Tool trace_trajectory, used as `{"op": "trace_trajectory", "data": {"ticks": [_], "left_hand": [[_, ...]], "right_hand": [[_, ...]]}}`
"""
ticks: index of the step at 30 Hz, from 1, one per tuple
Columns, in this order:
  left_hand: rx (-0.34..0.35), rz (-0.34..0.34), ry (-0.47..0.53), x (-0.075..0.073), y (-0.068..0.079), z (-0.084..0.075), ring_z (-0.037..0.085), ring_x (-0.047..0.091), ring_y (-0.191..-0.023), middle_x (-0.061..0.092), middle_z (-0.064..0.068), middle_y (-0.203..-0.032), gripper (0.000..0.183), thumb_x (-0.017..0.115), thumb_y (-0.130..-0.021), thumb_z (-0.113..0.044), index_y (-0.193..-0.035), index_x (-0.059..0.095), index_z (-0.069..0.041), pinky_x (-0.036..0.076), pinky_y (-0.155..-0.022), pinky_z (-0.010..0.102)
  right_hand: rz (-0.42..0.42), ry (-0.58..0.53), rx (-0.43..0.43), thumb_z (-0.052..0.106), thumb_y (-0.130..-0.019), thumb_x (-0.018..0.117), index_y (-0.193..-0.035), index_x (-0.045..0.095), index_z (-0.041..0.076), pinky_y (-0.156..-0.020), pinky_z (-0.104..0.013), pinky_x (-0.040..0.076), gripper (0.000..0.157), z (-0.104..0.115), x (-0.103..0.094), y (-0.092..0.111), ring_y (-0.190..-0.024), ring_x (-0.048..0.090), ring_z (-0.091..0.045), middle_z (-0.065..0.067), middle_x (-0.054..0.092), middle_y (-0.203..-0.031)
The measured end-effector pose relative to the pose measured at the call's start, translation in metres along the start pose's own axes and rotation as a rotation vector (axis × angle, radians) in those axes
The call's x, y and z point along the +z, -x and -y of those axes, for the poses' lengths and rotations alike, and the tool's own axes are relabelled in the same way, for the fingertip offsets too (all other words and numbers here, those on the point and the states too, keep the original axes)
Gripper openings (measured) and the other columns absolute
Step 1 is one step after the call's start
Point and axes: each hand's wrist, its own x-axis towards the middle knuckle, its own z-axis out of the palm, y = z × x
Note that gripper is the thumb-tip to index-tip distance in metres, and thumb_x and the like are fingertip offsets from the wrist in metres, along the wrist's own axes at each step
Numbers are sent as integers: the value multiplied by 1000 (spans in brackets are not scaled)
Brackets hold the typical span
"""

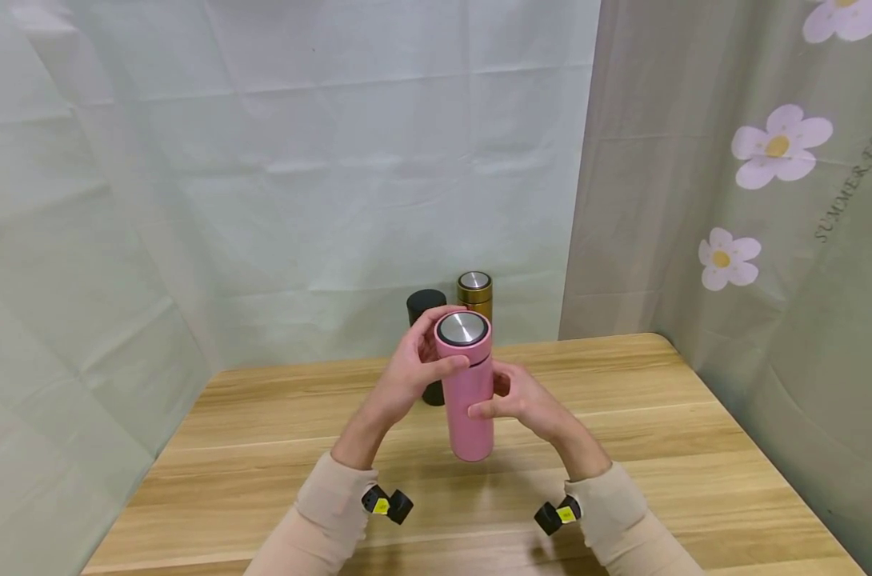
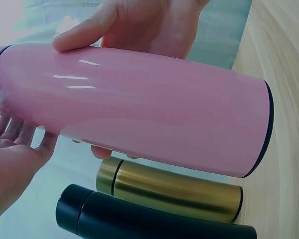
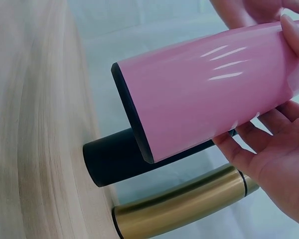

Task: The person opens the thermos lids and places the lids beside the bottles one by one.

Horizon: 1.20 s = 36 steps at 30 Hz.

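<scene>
A pink thermos (image 1: 470, 408) with a silver-topped lid is held upright between both hands, its dark base raised off the table in the wrist views. My left hand (image 1: 411, 362) grips it around the lid end, thumb across the front. Lower down, my right hand (image 1: 524, 398) holds the body, thumb on the front and fingers behind. Behind the pink one stand a black thermos (image 1: 426, 302), mostly covered by the left hand, and a gold thermos (image 1: 476, 293). Both show more fully in the left wrist view, gold (image 2: 174, 191) above black (image 2: 149, 216).
The wooden table (image 1: 623, 416) reaches to a pale cloth backdrop (image 1: 378, 160) at the back and left. On the right hangs a grey curtain (image 1: 789, 336) with white flowers. Small black wrist cameras sit at both cuffs.
</scene>
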Motion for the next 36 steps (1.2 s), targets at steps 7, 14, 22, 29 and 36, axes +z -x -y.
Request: {"op": "trace_trajectory", "data": {"ticks": [7,14,22,29,36], "left_hand": [[-7,-11,-4,2,0,0,27,58,-126,58,13,-139,84,85,-86,-47,-151,46,-12,51,-102,35],[-8,67,-11,-3,1,0,26,59,-126,57,13,-143,87,81,-90,-48,-158,40,-14,53,-101,36],[-6,72,-9,-5,0,0,25,62,-121,60,13,-140,83,79,-91,-50,-156,45,-11,54,-99,38],[-30,49,-2,-2,-2,0,25,61,-122,59,13,-141,87,84,-87,-49,-156,43,-14,54,-97,36],[-21,95,-14,-4,-1,1,26,58,-127,57,13,-145,85,78,-92,-48,-159,39,-15,52,-102,37]], "right_hand": [[-6,2,0,28,-88,80,-140,61,10,-101,-50,50,58,1,1,0,-120,62,-31,-8,67,-131],[-5,4,4,27,-88,80,-140,61,12,-101,-51,50,57,0,2,0,-120,62,-32,-8,67,-131],[1,-2,-10,26,-88,81,-140,62,12,-102,-52,49,57,1,2,-1,-120,62,-32,-8,67,-131],[-2,-6,-13,27,-88,81,-141,61,11,-102,-52,49,59,1,1,0,-120,62,-33,-9,67,-131],[-4,-13,-11,26,-88,80,-141,61,11,-102,-51,50,58,3,0,0,-120,62,-32,-8,67,-131]]}}
